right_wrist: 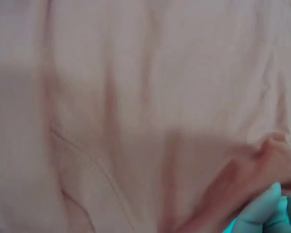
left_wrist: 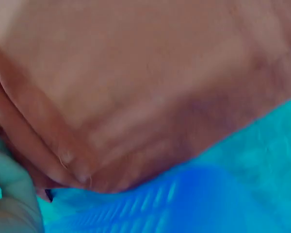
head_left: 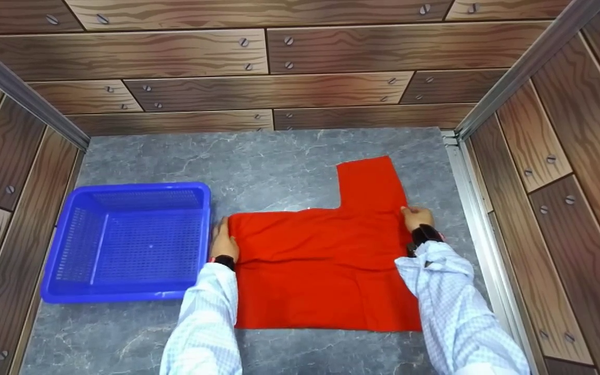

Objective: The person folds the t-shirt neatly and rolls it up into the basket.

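A red T-shirt (head_left: 310, 271) lies folded over on the grey surface, one short sleeve (head_left: 370, 182) sticking out at the far right. At the shirt's left edge, my left hand (head_left: 224, 244) grips the cloth; the left wrist view shows a finger (left_wrist: 12, 189) against its creased edge. My right hand (head_left: 417, 217) pinches the right edge just below the sleeve. In the right wrist view the fingertips (right_wrist: 262, 206) hold a gathered bit of cloth (right_wrist: 262, 170). Wrinkles run across the middle of the shirt.
A blue plastic basket (head_left: 203, 245) with perforated walls stands on the left, close beside my left hand, with nothing in it. Wood-patterned panels (head_left: 201, 52) rise at the back and both sides. A metal rail (head_left: 472, 219) runs along the right edge.
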Demonstrator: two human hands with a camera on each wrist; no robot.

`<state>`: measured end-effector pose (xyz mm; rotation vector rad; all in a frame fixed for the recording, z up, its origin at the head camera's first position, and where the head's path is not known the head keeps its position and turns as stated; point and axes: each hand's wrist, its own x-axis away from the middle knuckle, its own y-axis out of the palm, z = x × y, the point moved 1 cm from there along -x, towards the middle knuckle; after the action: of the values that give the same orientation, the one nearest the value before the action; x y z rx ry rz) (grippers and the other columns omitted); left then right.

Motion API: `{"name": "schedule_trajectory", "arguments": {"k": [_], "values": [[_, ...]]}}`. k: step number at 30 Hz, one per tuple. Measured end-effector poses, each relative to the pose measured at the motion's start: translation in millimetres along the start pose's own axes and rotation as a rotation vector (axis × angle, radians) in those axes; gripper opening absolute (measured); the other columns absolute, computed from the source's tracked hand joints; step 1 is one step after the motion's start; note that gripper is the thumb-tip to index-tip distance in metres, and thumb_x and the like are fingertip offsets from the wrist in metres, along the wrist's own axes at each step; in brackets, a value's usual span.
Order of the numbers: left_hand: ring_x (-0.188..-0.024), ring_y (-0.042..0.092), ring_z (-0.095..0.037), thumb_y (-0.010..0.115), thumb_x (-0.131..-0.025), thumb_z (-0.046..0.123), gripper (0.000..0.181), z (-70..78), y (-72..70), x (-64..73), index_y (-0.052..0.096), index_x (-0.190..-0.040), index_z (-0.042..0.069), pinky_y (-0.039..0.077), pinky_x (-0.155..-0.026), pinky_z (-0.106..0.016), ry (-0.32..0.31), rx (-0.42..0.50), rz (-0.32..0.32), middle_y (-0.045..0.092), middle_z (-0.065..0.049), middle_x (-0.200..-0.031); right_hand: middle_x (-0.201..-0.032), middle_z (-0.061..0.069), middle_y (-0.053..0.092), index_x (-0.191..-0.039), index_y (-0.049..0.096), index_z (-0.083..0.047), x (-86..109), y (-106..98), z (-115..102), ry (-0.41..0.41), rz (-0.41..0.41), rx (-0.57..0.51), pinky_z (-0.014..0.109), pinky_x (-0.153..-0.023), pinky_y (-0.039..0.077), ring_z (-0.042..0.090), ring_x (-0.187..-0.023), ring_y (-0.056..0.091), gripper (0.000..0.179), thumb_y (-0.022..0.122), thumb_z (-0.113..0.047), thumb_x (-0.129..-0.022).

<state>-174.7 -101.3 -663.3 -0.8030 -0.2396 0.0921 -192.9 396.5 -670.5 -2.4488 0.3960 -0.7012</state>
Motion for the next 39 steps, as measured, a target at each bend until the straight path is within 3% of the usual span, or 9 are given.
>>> {"name": "schedule_trajectory", "arguments": {"k": [4,5,9,14,21,24,27,31,39], "values": [[-0.139,0.036,-0.046,0.046,-0.086,-0.011,0.067,1.4,0.9,-0.7,0.035,-0.150,0.005,0.038,-0.109,-0.054,-0.016,-0.090,-0.062,0.032,-0.028,-0.153,-0.125,0.026,0.063,-0.123,0.063,0.006,32.8,-4,-34,0.031,0.036,0.035,0.038,-0.092,0.050,0.033,-0.104,0.063,0.042,0.057,-0.026,-0.096],[-0.138,0.038,-0.047,0.046,-0.086,-0.010,0.067,1.8,1.7,-0.9,0.034,-0.150,0.006,0.040,-0.108,-0.055,-0.021,-0.111,-0.067,0.033,-0.027,-0.153,-0.121,0.026,0.064,-0.122,0.062,0.007,38.1,-5,-39,0.030,0.040,0.029,0.034,-0.084,0.052,0.029,-0.093,0.065,0.040,0.056,-0.024,-0.097],[-0.117,0.053,-0.054,0.050,-0.089,-0.006,0.061,5.8,5.0,-2.3,0.037,-0.148,0.005,0.047,-0.096,-0.059,-0.044,-0.169,-0.041,0.039,-0.030,-0.145,-0.099,0.023,0.065,-0.117,0.061,0.011,47.0,-9,-49,0.042,0.048,-0.019,0.017,-0.055,0.048,0.006,-0.055,0.055,0.033,0.054,-0.015,-0.098],[-0.104,0.061,-0.053,0.048,-0.093,0.001,0.038,8.5,1.4,-1.6,0.050,-0.131,-0.003,0.050,-0.091,-0.056,-0.107,-0.233,0.028,0.046,-0.033,-0.134,-0.112,0.026,0.063,-0.120,0.061,0.010,45.6,-11,-46,0.041,0.039,-0.052,0.012,-0.052,0.044,-0.001,-0.050,0.053,0.034,0.052,-0.015,-0.099],[-0.112,0.057,-0.046,0.059,-0.091,0.009,0.024,10.2,-3.1,-3.6,0.062,-0.108,-0.008,0.044,-0.099,-0.052,0.013,-0.254,0.166,0.059,-0.030,-0.118,-0.116,0.024,0.062,-0.124,0.061,0.009,46.4,-26,-47,0.016,0.033,-0.088,0.017,-0.059,0.052,0.002,-0.055,0.056,0.040,0.057,-0.021,-0.097],[-0.107,0.061,-0.047,0.056,-0.092,0.006,0.022,14.3,-5.0,0.8,0.059,-0.110,-0.007,0.049,-0.094,-0.053,-0.003,-0.245,0.144,0.060,-0.028,-0.115,-0.106,0.013,0.064,-0.123,0.062,0.007,47.4,-33,-47,-0.006,0.017,-0.102,0.018,-0.063,0.053,0.003,-0.061,0.057,0.041,0.058,-0.025,-0.097],[-0.097,0.065,-0.049,0.049,-0.094,0.004,0.021,22.4,-8.0,9.2,0.056,-0.112,-0.003,0.053,-0.084,-0.056,-0.018,-0.313,0.086,0.064,-0.028,-0.109,-0.093,0.000,0.062,-0.122,0.062,0.007,49.0,-40,-43,-0.048,0.011,-0.101,0.015,-0.062,0.051,0.002,-0.061,0.054,0.042,0.059,-0.026,-0.097],[-0.087,0.069,-0.047,0.046,-0.094,0.006,0.020,34.3,-15.1,22.0,0.060,-0.106,0.000,0.056,-0.071,-0.057,0.075,-0.474,0.034,0.068,-0.027,-0.099,-0.082,-0.014,0.057,-0.118,0.063,0.006,53.2,-48,-35,-0.086,-0.013,-0.100,0.013,-0.062,0.048,0.003,-0.065,0.055,0.040,0.061,-0.027,-0.096],[-0.066,0.069,-0.040,0.052,-0.088,0.005,0.020,44.2,-36.9,42.1,0.071,-0.085,-0.001,0.056,-0.054,-0.052,0.249,-0.623,0.178,0.060,-0.017,-0.086,-0.075,-0.022,0.059,-0.086,0.070,-0.026,72.2,-69,-23,-0.117,-0.080,-0.307,0.014,-0.066,0.048,0.001,-0.067,0.056,0.008,0.066,-0.025,-0.093]]}}
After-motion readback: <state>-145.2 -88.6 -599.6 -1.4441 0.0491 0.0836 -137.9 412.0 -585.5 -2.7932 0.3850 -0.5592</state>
